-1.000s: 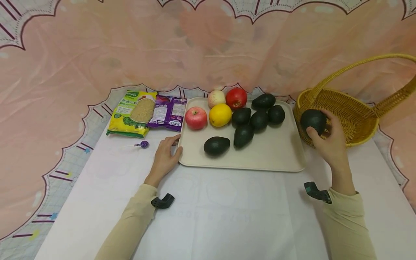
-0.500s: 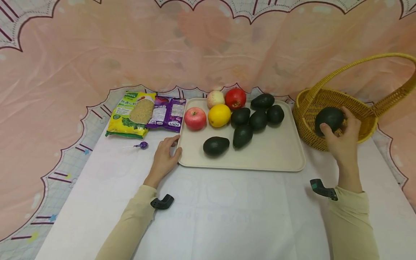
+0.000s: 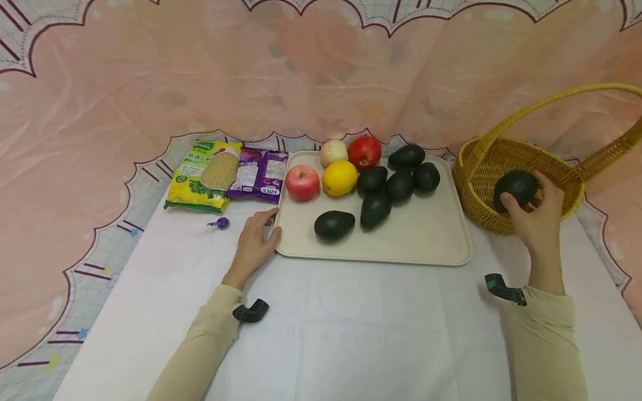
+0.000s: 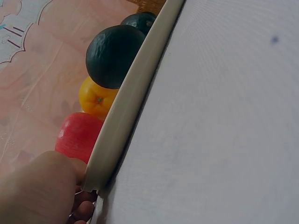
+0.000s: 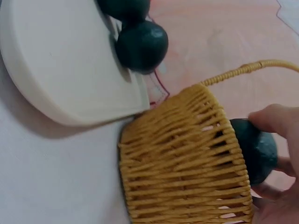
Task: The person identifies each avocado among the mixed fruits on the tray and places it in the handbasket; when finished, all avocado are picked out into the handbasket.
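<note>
My right hand (image 3: 544,217) grips a dark green avocado (image 3: 515,190) within the opening of the yellow wicker basket (image 3: 481,209). In the right wrist view this avocado (image 5: 257,151) shows above the basket's rim, thumb and fingers around it. At the left edge of the cream tray (image 3: 426,239), my left hand (image 3: 254,239) holds the rim, its fingers partly hidden in the left wrist view. On the tray lie several more avocados (image 3: 334,225), a red apple (image 3: 302,182), a yellow lemon-like fruit (image 3: 340,178), a red pomegranate-like fruit (image 3: 365,152) and a pale round fruit (image 3: 334,152).
Left of the tray lie a yellow-green food packet (image 3: 203,177) and a purple packet (image 3: 258,174). A purple-wrapped lollipop (image 3: 220,223) is in front of them. The basket's tall handle (image 3: 551,96) arches over its opening. A pink printed cloth (image 3: 301,72) hangs behind.
My right hand has carried the avocado rightward from the basket's left rim to over its inside, then slightly farther right. The left hand stays at the tray's edge.
</note>
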A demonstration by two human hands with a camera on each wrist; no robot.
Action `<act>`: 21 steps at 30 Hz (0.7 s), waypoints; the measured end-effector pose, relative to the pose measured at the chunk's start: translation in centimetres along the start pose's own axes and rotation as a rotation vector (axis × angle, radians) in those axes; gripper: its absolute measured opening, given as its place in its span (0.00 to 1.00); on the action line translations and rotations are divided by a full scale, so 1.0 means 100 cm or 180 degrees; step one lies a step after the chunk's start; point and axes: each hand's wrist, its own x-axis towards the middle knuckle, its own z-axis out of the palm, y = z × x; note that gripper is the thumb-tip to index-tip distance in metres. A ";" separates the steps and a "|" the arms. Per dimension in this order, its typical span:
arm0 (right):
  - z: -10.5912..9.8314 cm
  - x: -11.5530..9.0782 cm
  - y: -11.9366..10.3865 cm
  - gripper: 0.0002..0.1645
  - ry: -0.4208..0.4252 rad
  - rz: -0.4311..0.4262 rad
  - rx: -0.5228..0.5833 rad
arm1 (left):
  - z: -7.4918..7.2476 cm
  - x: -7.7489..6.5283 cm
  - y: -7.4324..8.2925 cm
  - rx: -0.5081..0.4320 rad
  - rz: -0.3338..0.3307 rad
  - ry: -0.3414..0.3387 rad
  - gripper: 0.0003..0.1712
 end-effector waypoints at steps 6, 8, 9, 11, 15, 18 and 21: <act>-0.007 0.004 0.004 0.46 -0.0430 -0.0327 -0.0438 | 0.001 0.001 0.001 0.0000 0.0004 0.0017 0.26; -0.007 0.007 0.003 0.47 -0.0572 -0.0428 -0.0575 | 0.000 0.001 0.000 -0.0011 0.0002 0.0020 0.26; -0.008 0.008 0.002 0.47 -0.0647 -0.0467 -0.0619 | 0.000 0.001 0.000 -0.0019 -0.0003 0.0016 0.26; -0.009 0.012 0.001 0.48 -0.0772 -0.0532 -0.0711 | -0.001 0.001 -0.001 -0.0025 -0.0012 0.0006 0.26; -0.005 0.025 0.002 0.49 -0.1082 -0.0673 -0.0893 | -0.003 -0.001 -0.001 -0.0009 -0.0049 0.0020 0.26; -0.001 0.034 0.003 0.49 -0.1306 -0.0710 -0.1034 | -0.003 -0.002 -0.002 0.0010 -0.0059 -0.0001 0.26; 0.000 0.037 0.004 0.48 -0.1439 -0.0680 -0.1122 | -0.002 -0.001 -0.002 0.0014 -0.0034 -0.0017 0.26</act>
